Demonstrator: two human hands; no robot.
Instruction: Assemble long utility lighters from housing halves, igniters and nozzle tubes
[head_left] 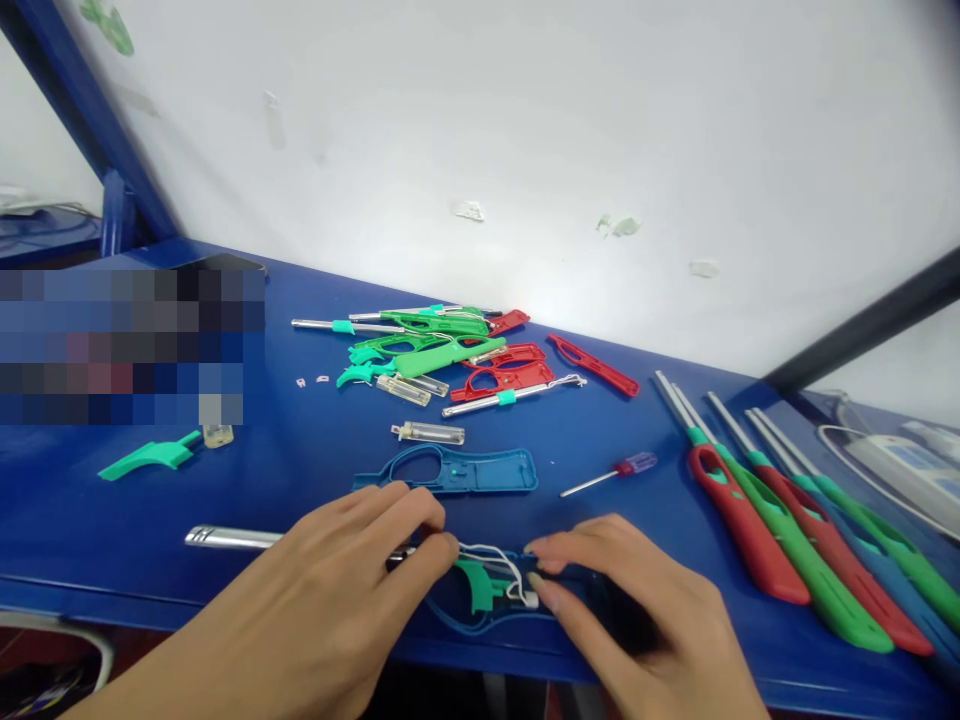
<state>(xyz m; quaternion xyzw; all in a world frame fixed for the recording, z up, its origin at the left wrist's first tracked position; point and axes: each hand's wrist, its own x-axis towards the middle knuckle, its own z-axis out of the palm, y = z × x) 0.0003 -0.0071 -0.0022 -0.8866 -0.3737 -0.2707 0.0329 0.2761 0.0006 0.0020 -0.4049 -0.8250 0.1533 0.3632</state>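
At the table's front edge lies an opened long-nosed lighter, its metal tube (229, 538) pointing left from under my left hand (337, 570). Thumb and index finger of that hand close on the lighter where the tube meets the blue shell half (499, 625). A green trigger (478, 585) and white wires (516, 575) show inside the shell. My right hand (637, 590) has thumb and index fingertips at the shell's right part, close to a small white wire end; its palm hides the rest. Behind both hands rests another blue shell half (499, 472), inner side up.
A screwdriver (636, 465) lies behind my right hand. Several whole lighters (757, 540) line the right side. A clear fuel tank (431, 433), a pile of green shells (450, 357) and red shells (525, 378) lie behind. At left is a loose green trigger (154, 457).
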